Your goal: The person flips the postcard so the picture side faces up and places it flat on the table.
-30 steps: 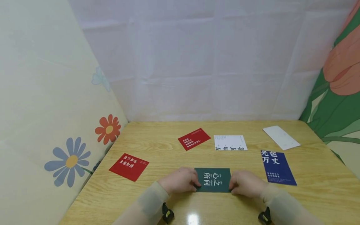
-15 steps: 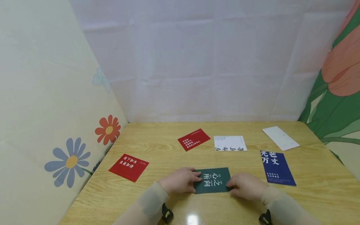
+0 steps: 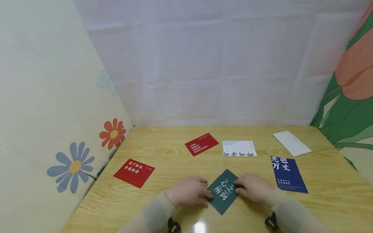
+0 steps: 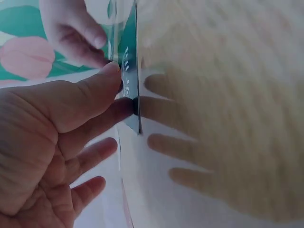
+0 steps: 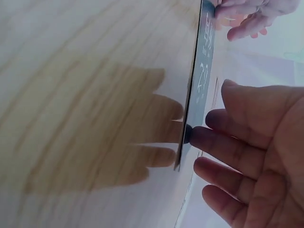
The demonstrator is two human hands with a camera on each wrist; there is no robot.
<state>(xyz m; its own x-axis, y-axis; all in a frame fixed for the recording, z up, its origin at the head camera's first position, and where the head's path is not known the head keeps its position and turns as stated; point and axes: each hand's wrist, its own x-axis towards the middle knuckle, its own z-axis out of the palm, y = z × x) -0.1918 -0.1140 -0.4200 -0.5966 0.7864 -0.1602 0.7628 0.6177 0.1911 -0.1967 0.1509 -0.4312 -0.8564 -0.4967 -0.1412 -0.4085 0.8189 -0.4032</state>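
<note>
A dark green card with white characters lies turned like a diamond near the front of the wooden table. At its left corner, my left hand touches it with thumb and forefinger tips. My right hand has its fingertips on the upper right edge. In the left wrist view, my left hand keeps its other fingers spread and off the green card. The right wrist view has one fingertip of my right hand on the green card, its thumb held apart from it.
Red cards lie to the left and farther back. Beside the back one is a white card with dark characters. A blue card and a plain white card are on the right. Cloth walls stand behind and at both sides.
The green card has turned from lying sideways to a diamond angle. My right hand has shifted up slightly with its edge, and my left hand has moved slightly right and down. The other cards stay put.
</note>
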